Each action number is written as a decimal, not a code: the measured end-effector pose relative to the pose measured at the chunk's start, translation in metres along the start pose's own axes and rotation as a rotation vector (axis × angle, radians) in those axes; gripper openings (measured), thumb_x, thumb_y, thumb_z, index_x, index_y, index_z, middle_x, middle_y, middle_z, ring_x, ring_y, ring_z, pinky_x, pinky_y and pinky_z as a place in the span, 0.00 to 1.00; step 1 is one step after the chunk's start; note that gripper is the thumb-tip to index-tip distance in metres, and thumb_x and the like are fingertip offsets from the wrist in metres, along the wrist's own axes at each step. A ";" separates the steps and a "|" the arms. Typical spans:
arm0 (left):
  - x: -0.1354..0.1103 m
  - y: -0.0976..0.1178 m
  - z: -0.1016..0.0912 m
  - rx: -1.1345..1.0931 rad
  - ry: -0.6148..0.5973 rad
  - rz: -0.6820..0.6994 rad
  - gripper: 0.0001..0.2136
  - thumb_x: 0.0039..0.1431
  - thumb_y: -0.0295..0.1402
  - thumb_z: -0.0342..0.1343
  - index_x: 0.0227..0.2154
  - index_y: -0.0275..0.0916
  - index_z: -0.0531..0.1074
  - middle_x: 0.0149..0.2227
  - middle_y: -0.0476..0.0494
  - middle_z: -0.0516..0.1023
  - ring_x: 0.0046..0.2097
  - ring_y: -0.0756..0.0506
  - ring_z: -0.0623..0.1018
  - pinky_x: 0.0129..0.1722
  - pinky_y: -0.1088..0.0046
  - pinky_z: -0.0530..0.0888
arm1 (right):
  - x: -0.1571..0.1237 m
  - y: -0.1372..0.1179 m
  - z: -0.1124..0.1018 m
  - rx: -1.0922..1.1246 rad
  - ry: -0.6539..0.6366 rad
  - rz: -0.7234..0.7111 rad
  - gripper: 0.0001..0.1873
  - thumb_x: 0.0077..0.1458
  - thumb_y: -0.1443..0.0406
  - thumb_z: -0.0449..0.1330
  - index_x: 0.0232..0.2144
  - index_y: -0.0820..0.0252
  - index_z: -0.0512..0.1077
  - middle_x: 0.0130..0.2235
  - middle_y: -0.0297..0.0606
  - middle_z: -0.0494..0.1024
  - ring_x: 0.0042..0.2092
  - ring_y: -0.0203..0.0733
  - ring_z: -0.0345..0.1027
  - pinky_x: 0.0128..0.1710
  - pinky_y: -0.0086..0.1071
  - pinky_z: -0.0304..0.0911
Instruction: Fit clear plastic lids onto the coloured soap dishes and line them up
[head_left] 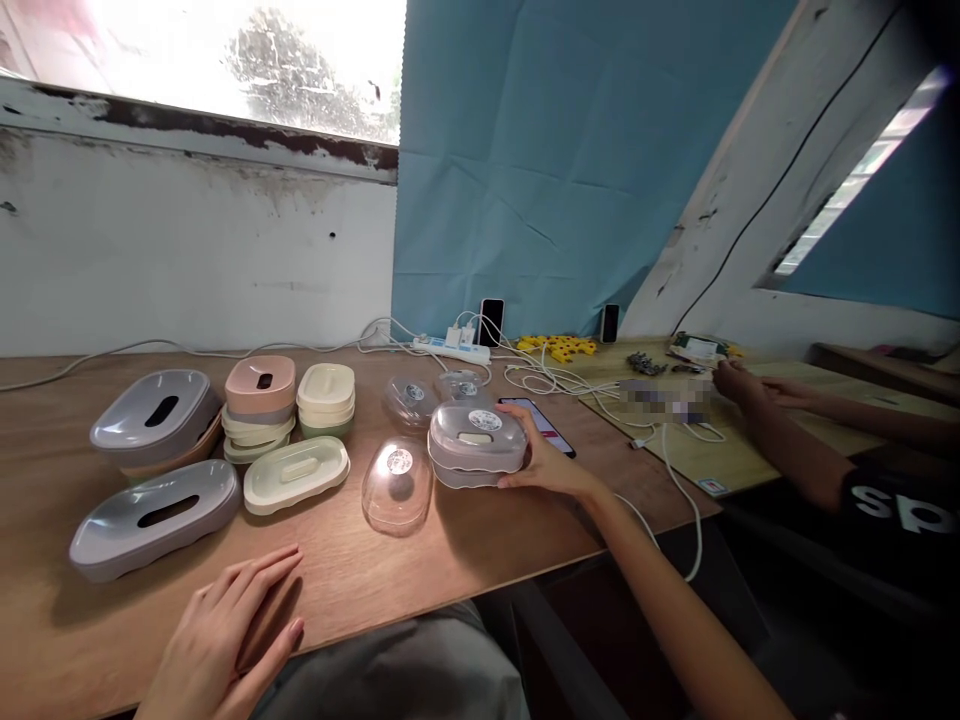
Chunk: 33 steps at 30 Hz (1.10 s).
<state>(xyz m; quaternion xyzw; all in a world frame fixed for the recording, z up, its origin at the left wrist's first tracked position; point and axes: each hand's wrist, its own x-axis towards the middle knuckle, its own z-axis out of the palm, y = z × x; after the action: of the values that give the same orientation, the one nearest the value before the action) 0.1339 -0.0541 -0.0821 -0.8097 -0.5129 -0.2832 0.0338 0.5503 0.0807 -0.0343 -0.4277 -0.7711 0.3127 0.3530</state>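
My right hand (546, 460) is wrapped round the right end of a grey soap box with a clear lid (476, 442) that rests on the wooden table (390, 570). My left hand (225, 635) lies flat near the table's front edge, fingers stretched out, holding nothing. A loose clear lid (397, 483) lies just left of the held box. Two more clear lids (431, 392) sit behind it.
Grey trays (154, 515) (156, 412) lie at the left, with stacked pink, cream and green boxes (261, 405) (326, 398) and a cream lid (296, 473). A phone (541, 422), power strip (451, 348) and cables lie behind. Another person's arms (780, 420) work at the right.
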 end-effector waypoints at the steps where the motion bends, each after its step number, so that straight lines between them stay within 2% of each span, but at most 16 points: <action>1: 0.000 0.000 0.000 0.008 0.001 0.009 0.19 0.58 0.46 0.55 0.51 0.50 0.65 0.49 0.50 0.76 0.47 0.43 0.77 0.41 0.71 0.75 | -0.001 -0.001 0.001 0.011 0.006 0.011 0.54 0.38 0.53 0.72 0.61 0.49 0.46 0.60 0.42 0.52 0.60 0.50 0.54 0.60 0.41 0.53; 9: -0.001 -0.006 0.005 0.033 0.041 0.075 0.18 0.57 0.46 0.55 0.50 0.50 0.66 0.49 0.50 0.77 0.45 0.43 0.78 0.38 0.71 0.76 | -0.004 0.005 0.001 0.102 0.018 0.033 0.54 0.39 0.52 0.71 0.62 0.49 0.45 0.59 0.42 0.55 0.56 0.49 0.59 0.57 0.42 0.56; 14: 0.000 -0.009 0.007 0.026 0.048 0.087 0.16 0.57 0.46 0.55 0.48 0.51 0.68 0.48 0.50 0.78 0.45 0.43 0.79 0.38 0.71 0.76 | -0.011 0.005 0.007 0.097 0.036 0.024 0.60 0.35 0.54 0.73 0.62 0.48 0.41 0.61 0.44 0.52 0.60 0.50 0.55 0.60 0.43 0.51; 16: 0.002 -0.008 0.006 0.028 0.064 0.094 0.16 0.57 0.46 0.55 0.48 0.51 0.68 0.48 0.51 0.78 0.45 0.43 0.79 0.38 0.71 0.76 | -0.012 0.004 0.009 0.060 0.059 0.033 0.61 0.34 0.56 0.74 0.62 0.48 0.41 0.61 0.44 0.53 0.59 0.49 0.56 0.61 0.44 0.50; 21: 0.004 -0.005 0.004 0.046 0.106 0.114 0.17 0.57 0.46 0.55 0.48 0.51 0.67 0.45 0.51 0.79 0.42 0.44 0.80 0.35 0.73 0.76 | -0.014 0.003 0.012 -0.027 0.098 0.066 0.57 0.35 0.59 0.74 0.61 0.50 0.45 0.57 0.43 0.60 0.55 0.49 0.61 0.58 0.45 0.54; 25: 0.003 -0.005 0.007 0.049 0.119 0.075 0.19 0.58 0.46 0.54 0.50 0.50 0.65 0.44 0.49 0.79 0.41 0.44 0.80 0.35 0.72 0.77 | -0.017 -0.001 0.012 -0.054 0.107 0.084 0.55 0.36 0.59 0.73 0.60 0.49 0.46 0.56 0.42 0.61 0.56 0.50 0.60 0.58 0.46 0.54; 29: 0.005 -0.002 0.005 0.064 0.132 0.104 0.17 0.58 0.46 0.53 0.49 0.49 0.66 0.44 0.49 0.79 0.41 0.44 0.79 0.35 0.73 0.76 | -0.019 -0.003 0.012 -0.012 0.108 0.068 0.55 0.35 0.57 0.73 0.60 0.50 0.46 0.56 0.42 0.61 0.57 0.51 0.58 0.60 0.46 0.52; 33: 0.007 0.004 -0.001 0.080 0.111 0.112 0.16 0.58 0.43 0.54 0.49 0.48 0.65 0.45 0.49 0.79 0.43 0.45 0.79 0.36 0.74 0.76 | -0.018 0.003 0.009 0.150 0.205 0.033 0.56 0.32 0.53 0.73 0.59 0.50 0.47 0.58 0.45 0.58 0.56 0.52 0.60 0.60 0.48 0.52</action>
<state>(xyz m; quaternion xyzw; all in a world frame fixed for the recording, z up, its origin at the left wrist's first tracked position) 0.1388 -0.0502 -0.0771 -0.8182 -0.4751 -0.3044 0.1102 0.5508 0.0649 -0.0467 -0.4425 -0.6984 0.3298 0.4558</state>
